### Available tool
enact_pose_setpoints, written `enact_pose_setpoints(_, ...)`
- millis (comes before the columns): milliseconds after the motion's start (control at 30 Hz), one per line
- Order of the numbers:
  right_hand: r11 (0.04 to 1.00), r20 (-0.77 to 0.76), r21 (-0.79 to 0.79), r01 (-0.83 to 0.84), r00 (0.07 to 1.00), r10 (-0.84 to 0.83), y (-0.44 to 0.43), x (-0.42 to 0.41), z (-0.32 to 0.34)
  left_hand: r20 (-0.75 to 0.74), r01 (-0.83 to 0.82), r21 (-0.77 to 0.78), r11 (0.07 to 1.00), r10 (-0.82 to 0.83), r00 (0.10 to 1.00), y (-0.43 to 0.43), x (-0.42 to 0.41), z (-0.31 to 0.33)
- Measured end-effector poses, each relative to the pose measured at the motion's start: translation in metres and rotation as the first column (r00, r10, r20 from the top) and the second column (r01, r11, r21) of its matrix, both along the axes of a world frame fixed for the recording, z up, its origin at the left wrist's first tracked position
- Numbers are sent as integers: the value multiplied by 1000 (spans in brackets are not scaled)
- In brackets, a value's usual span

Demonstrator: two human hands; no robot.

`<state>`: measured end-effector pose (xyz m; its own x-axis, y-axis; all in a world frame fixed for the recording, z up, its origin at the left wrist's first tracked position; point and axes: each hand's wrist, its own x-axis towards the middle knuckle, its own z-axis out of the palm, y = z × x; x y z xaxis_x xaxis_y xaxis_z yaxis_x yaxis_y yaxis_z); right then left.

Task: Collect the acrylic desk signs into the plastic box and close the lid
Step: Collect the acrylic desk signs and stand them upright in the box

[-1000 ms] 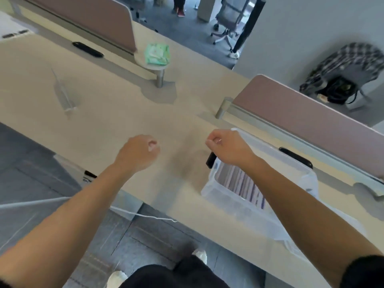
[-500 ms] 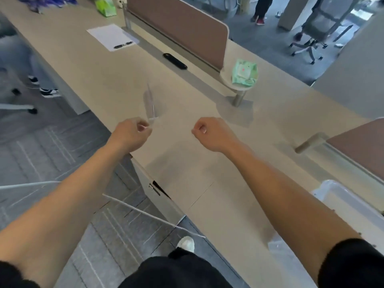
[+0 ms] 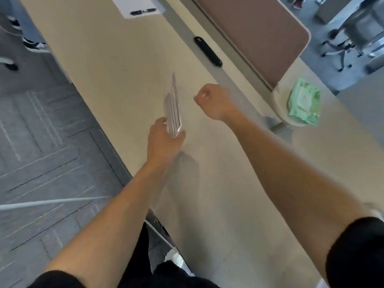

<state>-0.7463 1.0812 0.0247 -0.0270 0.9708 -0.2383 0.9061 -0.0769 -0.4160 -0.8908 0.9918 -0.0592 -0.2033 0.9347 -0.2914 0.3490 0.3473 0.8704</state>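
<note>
A clear acrylic desk sign (image 3: 173, 107) stands tilted above the beige desk (image 3: 116, 65), seen almost edge-on. My left hand (image 3: 164, 140) grips its near end from below, thumb on one side and fingers on the other. My right hand (image 3: 214, 101) hovers just right of the sign with its fingers curled into a loose fist and nothing in it. The plastic box is almost out of view; only a pale corner (image 3: 374, 210) shows at the right edge behind my right arm.
A brown divider panel (image 3: 259, 34) runs along the desk's far side, with a black cable slot (image 3: 207, 51) before it. A green wipes pack (image 3: 304, 101) lies on a round bracket. White paper with a pen (image 3: 137, 7) sits far left. Floor drops off left.
The view swung left, away from the box. My left hand reached the sign that stood on the desk and closed on it; the sign is now lifted and tilted. My right hand followed alongside.
</note>
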Motion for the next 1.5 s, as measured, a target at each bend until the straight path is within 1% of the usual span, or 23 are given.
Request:
enact_pose_setpoints(67,997,71,-70,-13,997,18,44,-17,-16,26,-48,-40,998,49,998,19,12,-20)
enact_pose_setpoints(133,989,91,-148,-15,995,28,80,-30,-32,23,-60,-74,995,62,998,32,26,-35)
enact_pose_setpoints(200,978,78,-206,-1,997,18,109,-42,-51,-5,-49,-79,996,48,999,45,34,-48)
enact_pose_setpoints(367,963,8,-263,-64,998,68,149,-62,-88,-108,23,7,1000,-22,994,73,37,-63)
enact_pose_setpoints(467,963,-62,-266,-30,998,14,160,-61,-101,-185,83,41,996,-74,980,82,35,-66)
enact_pose_setpoints(533,966,-89,-258,-2,996,-21,162,-56,-103,-233,120,22,993,-111,966,84,36,-61)
enact_pose_setpoints(633,966,-97,-257,10,995,-36,154,-40,-95,-286,175,25,984,-161,945,81,39,-48)
enact_pose_setpoints(733,968,-164,-246,49,982,-92,134,-15,-73,-295,248,38,968,-226,928,69,46,-26)
enact_pose_setpoints(867,964,-223,-219,150,954,-199,86,34,-23,-315,397,137,908,-340,886,43,62,19)
enact_pose_setpoints(967,955,-260,-238,178,936,-239,33,77,17,-336,501,164,850,-429,838,19,78,53)
enact_pose_setpoints(1067,937,-408,-266,227,854,-323,-35,126,55,-353,596,176,783,-515,781,-31,106,82)
enact_pose_setpoints(1100,930,-437,-283,236,831,-344,-60,140,67,-349,618,184,764,-537,768,-49,118,93)
enact_pose_setpoints(1200,887,-453,-348,303,774,-442,-132,172,89,-324,659,258,706,-580,748,-103,146,119)
enact_pose_setpoints(1267,856,-523,-396,332,684,-508,-175,193,96,-340,687,301,662,-599,725,-134,160,132)
enact_pose_setpoints(1367,806,-631,-457,375,503,-591,-237,216,105,-389,739,325,590,-629,673,-173,179,147)
enact_pose_setpoints(1433,795,-697,-440,418,400,-596,-275,224,108,-423,780,327,533,-655,625,-196,188,157)
enact_pose_setpoints(1500,786,-748,-386,483,335,-573,-306,227,113,-437,810,346,473,-683,585,-218,193,166)
